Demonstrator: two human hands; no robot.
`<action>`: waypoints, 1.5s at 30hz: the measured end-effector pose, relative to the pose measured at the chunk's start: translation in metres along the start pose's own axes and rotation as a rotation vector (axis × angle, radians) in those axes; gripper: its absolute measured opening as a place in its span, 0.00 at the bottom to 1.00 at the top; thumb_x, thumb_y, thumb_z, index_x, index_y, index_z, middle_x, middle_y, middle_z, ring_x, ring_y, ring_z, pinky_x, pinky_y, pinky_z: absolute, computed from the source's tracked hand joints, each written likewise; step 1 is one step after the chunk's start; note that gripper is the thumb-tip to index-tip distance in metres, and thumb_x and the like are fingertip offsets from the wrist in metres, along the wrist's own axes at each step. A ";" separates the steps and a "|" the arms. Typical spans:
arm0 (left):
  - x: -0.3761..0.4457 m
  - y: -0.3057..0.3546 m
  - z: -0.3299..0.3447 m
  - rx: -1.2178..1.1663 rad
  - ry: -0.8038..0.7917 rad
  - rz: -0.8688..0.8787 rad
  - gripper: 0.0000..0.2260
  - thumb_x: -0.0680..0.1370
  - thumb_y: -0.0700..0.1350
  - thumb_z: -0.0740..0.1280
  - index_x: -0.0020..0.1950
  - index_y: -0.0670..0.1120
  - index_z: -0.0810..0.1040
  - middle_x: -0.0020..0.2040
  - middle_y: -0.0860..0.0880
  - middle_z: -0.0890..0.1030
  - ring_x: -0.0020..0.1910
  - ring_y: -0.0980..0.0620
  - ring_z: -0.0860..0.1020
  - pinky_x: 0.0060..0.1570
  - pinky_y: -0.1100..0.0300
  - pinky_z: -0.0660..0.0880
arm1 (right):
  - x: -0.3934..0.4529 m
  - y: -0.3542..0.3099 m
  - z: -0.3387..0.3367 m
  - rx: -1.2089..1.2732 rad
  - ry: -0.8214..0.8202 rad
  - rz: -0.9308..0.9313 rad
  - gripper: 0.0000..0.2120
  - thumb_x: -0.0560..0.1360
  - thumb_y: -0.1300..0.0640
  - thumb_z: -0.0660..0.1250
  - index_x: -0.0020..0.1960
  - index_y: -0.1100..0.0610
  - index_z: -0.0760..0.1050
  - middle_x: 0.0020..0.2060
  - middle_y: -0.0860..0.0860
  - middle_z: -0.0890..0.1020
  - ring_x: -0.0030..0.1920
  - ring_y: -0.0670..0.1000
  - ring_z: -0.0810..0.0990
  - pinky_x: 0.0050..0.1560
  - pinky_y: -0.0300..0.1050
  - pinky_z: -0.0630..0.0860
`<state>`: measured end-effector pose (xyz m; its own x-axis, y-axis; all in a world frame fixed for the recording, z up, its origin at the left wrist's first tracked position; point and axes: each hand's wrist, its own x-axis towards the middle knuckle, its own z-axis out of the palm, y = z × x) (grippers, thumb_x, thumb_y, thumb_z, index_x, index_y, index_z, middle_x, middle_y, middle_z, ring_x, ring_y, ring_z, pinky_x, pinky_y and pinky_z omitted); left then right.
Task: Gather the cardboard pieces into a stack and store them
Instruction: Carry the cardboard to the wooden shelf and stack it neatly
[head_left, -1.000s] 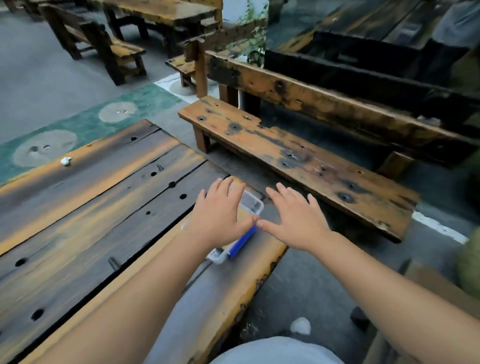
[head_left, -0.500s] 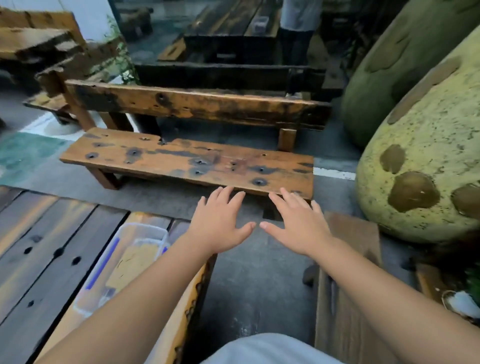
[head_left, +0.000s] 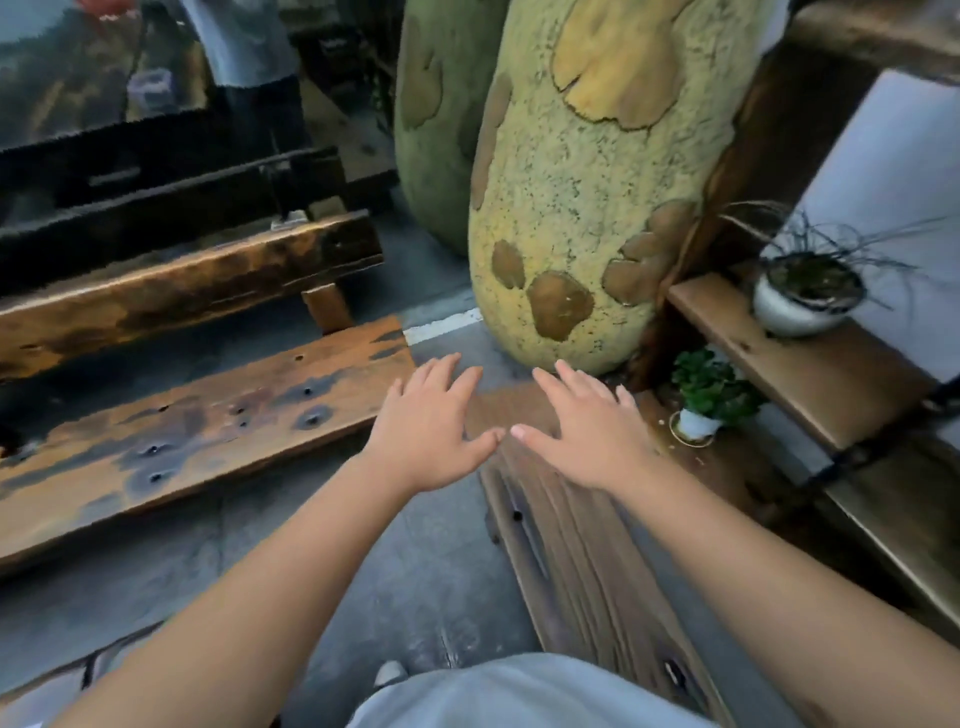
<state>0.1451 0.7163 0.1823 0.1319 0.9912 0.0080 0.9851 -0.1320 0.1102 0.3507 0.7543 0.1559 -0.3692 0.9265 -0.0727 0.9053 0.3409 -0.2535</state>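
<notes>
My left hand (head_left: 428, 426) and my right hand (head_left: 582, 423) are stretched out in front of me, palms down, fingers spread, thumbs nearly touching. Neither holds anything. They hover above the grey floor and the near end of a wooden bench (head_left: 576, 561) that runs toward me. No cardboard pieces are in view, and the clear plastic box from the earlier frames is out of sight.
A long scorched wooden bench (head_left: 208, 431) stands at left, with a dark table behind it. A big yellow-green spotted sculpture (head_left: 587, 182) rises ahead. At right, wooden shelves (head_left: 810, 364) carry a white pot (head_left: 800, 306); a small potted plant (head_left: 706, 400) sits on the floor. A person stands far back.
My view has swung right: the table and the plastic box have slid out at left, and the sculpture, shelves and plants came in. My hands keep the same spread pose.
</notes>
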 end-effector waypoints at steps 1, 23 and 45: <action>0.014 0.014 0.002 0.009 -0.005 0.058 0.37 0.71 0.70 0.52 0.75 0.52 0.60 0.77 0.45 0.61 0.75 0.43 0.59 0.69 0.40 0.63 | -0.005 0.017 -0.004 0.006 0.010 0.057 0.42 0.70 0.24 0.48 0.78 0.43 0.51 0.80 0.48 0.53 0.78 0.52 0.54 0.73 0.64 0.53; 0.163 0.246 0.012 0.017 -0.091 1.113 0.39 0.69 0.70 0.49 0.75 0.51 0.59 0.77 0.44 0.60 0.75 0.43 0.59 0.67 0.38 0.64 | -0.138 0.147 -0.052 0.050 0.244 1.089 0.44 0.67 0.22 0.45 0.78 0.42 0.50 0.80 0.47 0.53 0.78 0.54 0.53 0.73 0.65 0.50; 0.150 0.446 -0.047 -0.103 0.126 1.253 0.37 0.71 0.72 0.50 0.77 0.56 0.52 0.80 0.48 0.54 0.78 0.45 0.53 0.73 0.41 0.57 | -0.257 0.247 -0.170 -0.159 0.442 1.157 0.42 0.69 0.24 0.44 0.78 0.43 0.51 0.79 0.48 0.56 0.78 0.53 0.55 0.74 0.65 0.51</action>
<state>0.5992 0.8068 0.2789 0.9494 0.1816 0.2564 0.1785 -0.9833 0.0355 0.7048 0.6279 0.2764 0.7341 0.6591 0.1633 0.6784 -0.7221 -0.1354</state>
